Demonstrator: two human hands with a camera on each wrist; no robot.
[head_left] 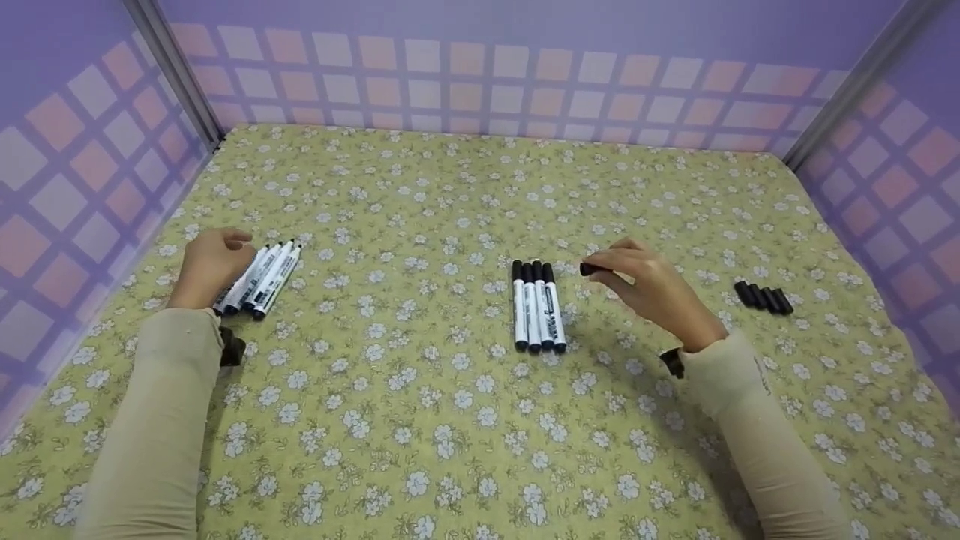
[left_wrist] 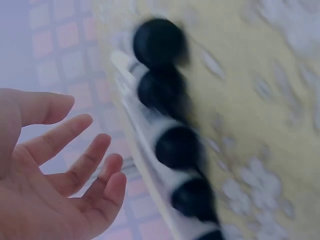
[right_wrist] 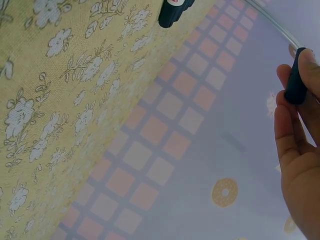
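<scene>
In the head view my right hand (head_left: 651, 291) pinches a black marker cap (head_left: 589, 269) between thumb and fingers, above the cloth. The right wrist view shows this cap (right_wrist: 296, 82) upright in the fingertips. Just left of that hand lies a row of several white markers (head_left: 541, 319) with black caps on. At the far left my left hand (head_left: 212, 266) hovers beside several uncapped white markers (head_left: 276, 279), partly hiding them. In the left wrist view its fingers (left_wrist: 70, 170) are spread and relaxed, holding nothing, next to the markers' black ends (left_wrist: 179, 148).
Several loose black caps (head_left: 763, 298) lie in a row at the right. A yellow flowered cloth (head_left: 420, 420) covers the table. Purple checked walls (head_left: 517, 82) enclose its back and sides, with grey posts (head_left: 176, 71) at the back corners.
</scene>
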